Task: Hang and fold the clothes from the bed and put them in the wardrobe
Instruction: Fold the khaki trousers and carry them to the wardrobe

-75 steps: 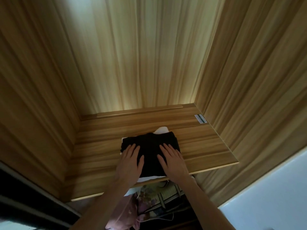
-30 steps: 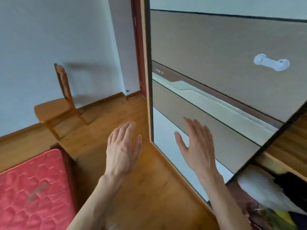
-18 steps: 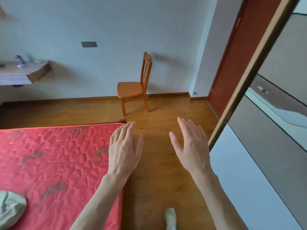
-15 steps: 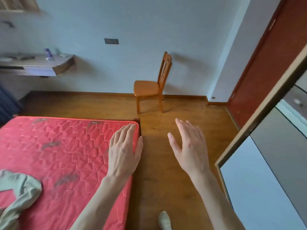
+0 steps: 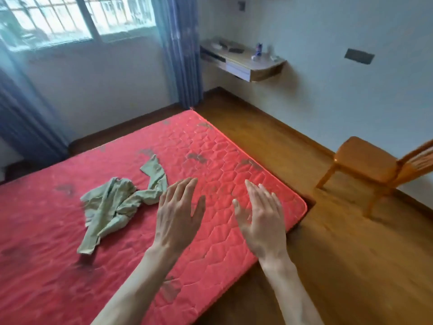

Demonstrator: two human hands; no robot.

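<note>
A crumpled pale green garment (image 5: 119, 202) lies on the red quilted mattress (image 5: 222, 156) of the bed, left of centre. My left hand (image 5: 179, 216) hovers above the mattress just right of the garment, fingers straight and spread, holding nothing. My right hand (image 5: 260, 219) is raised beside it over the mattress's near right corner, also flat and empty. The wardrobe is out of view.
A wooden chair (image 5: 372, 167) stands on the wooden floor (image 5: 339, 254) at the right. A wall-mounted shelf (image 5: 243, 59) with small items hangs on the far wall. Blue curtains (image 5: 180, 50) frame the window (image 5: 70, 17) behind the bed.
My view has swung left from the wardrobe shelf with the folded black garment to the bed. Both hands left that garment and stay raised and empty. The green garment has come into view.
</note>
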